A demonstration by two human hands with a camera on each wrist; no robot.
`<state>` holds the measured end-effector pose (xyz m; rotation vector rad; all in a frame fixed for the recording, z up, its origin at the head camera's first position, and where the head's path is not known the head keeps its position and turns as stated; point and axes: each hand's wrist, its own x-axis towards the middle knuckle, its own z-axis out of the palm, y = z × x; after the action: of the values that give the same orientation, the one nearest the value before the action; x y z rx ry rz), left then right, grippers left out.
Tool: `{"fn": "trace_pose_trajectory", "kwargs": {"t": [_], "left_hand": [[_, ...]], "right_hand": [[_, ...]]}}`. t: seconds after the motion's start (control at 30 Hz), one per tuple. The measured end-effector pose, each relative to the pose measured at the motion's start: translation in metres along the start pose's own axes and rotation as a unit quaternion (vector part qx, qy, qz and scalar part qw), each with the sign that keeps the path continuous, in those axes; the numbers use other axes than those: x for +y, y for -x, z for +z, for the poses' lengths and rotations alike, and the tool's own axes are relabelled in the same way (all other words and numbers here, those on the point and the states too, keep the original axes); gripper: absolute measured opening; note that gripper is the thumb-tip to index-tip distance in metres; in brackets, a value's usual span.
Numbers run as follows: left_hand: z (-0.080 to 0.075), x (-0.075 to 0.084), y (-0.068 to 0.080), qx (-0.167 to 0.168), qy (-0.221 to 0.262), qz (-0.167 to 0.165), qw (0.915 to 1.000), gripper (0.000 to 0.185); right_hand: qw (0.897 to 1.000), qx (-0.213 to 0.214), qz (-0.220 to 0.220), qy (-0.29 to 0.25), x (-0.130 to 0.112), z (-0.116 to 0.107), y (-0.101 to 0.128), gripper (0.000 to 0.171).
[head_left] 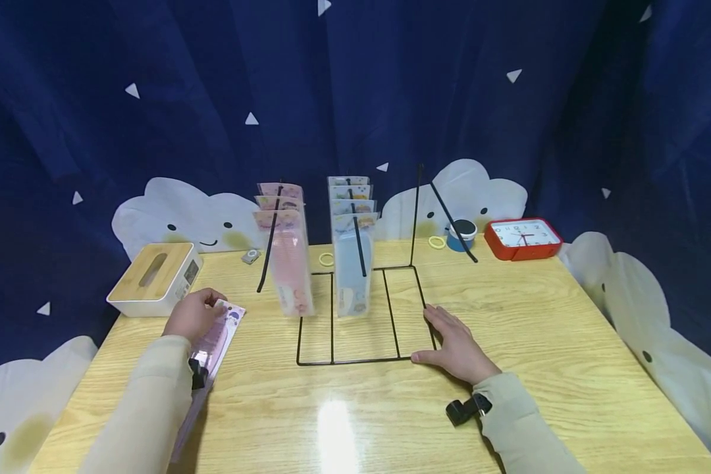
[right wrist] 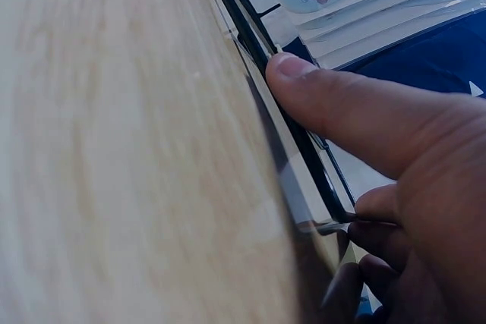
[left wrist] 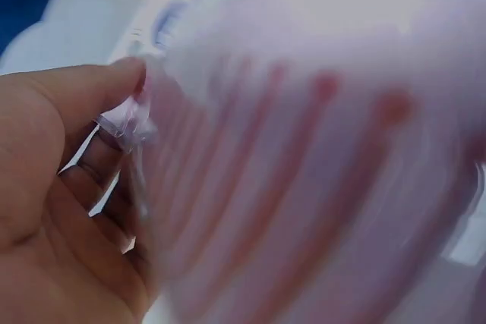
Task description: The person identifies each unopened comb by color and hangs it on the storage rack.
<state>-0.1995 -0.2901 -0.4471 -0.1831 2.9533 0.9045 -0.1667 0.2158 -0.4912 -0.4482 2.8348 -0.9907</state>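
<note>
My left hand (head_left: pixel 192 317) pinches a clear package holding a pinkish-purple comb (head_left: pixel 213 342) by its edge, over the left side of the table. Close up in the left wrist view, the package (left wrist: pixel 304 172) is blurred, with reddish tooth-like stripes. A black wire rack (head_left: pixel 355 361) stands mid-table. Pink packages (head_left: pixel 290 263) hang from its left hook and light blue ones (head_left: pixel 352 263) from its middle hook; the right hook (head_left: pixel 450 214) is bare. My right hand (head_left: pixel 459 349) rests at the base's front right corner, thumb on the front rod, fingers along the side.
A white tissue box (head_left: pixel 151 280) with a wooden lid stands at the back left. Along the back lie a small grey clip-like item (head_left: pixel 251 256), yellow rings (head_left: pixel 436 243), a blue-and-white round container (head_left: pixel 462 235) and a red clock (head_left: pixel 523 238). A dark blue curtain (head_left: pixel 355 85) hangs behind.
</note>
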Motion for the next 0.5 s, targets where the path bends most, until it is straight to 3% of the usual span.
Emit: {"fn": "trace_pose_trajectory", "kwargs": {"t": [0.1, 0.33, 0.43, 0.5], "left_hand": [[-0.009, 0.018, 0.015, 0.040, 0.014, 0.047, 0.9980, 0.017], [-0.031, 0.079, 0.073, 0.103, 0.059, 0.130, 0.9844, 0.015], [-0.039, 0.106, 0.097, 0.129, 0.080, 0.188, 0.9703, 0.009], [-0.044, 0.121, 0.111, 0.148, 0.098, 0.237, 0.9553, 0.009]], "right_hand": [[1.000, -0.001, 0.000, -0.003, -0.001, 0.001, 0.000, 0.104], [1.000, -0.002, -0.005, -0.003, -0.001, 0.001, -0.001, 0.104], [1.000, 0.001, -0.006, -0.002, -0.001, 0.001, -0.001, 0.104], [1.000, 0.003, -0.005, -0.001, 0.000, 0.001, 0.000, 0.103]]}}
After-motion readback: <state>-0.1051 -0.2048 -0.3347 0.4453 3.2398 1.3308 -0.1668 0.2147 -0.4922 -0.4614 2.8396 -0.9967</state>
